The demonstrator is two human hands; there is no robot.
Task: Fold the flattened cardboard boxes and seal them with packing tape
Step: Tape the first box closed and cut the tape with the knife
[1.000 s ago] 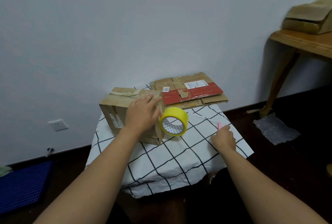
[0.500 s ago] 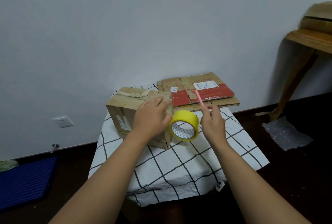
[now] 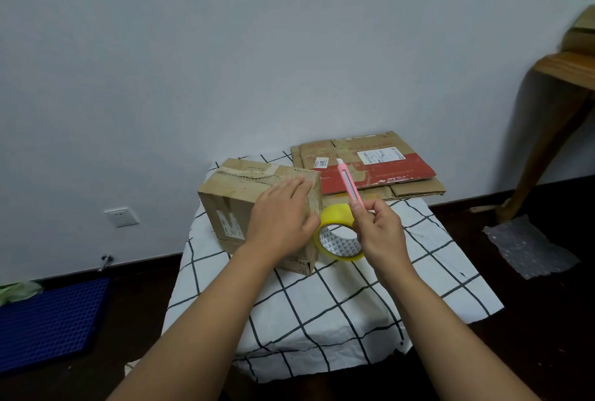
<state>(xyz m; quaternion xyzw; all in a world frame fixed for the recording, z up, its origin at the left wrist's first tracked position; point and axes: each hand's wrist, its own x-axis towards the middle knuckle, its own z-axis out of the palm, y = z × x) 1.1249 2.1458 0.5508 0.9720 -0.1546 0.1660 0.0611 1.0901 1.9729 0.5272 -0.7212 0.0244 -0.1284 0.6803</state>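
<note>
Her right hand (image 3: 380, 233) grips a pink utility knife (image 3: 349, 183), raised since before; her left hand (image 3: 283, 217) lies flat on the folded box (image 3: 231, 198); the labels' print is unreadable.

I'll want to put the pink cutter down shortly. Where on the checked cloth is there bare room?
The near half of the white checked tablecloth, in front of the brown cardboard box and yellow tape roll, lies bare, as does its right edge. The far side is crowded with flattened cardboard.

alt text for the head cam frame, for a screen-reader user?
A person's left hand presses flat on a folded cardboard box while the right hand grips a pink utility knife above a yellow tape roll. They sit on a checked tablecloth, flattened cardboard boxes behind.
</note>
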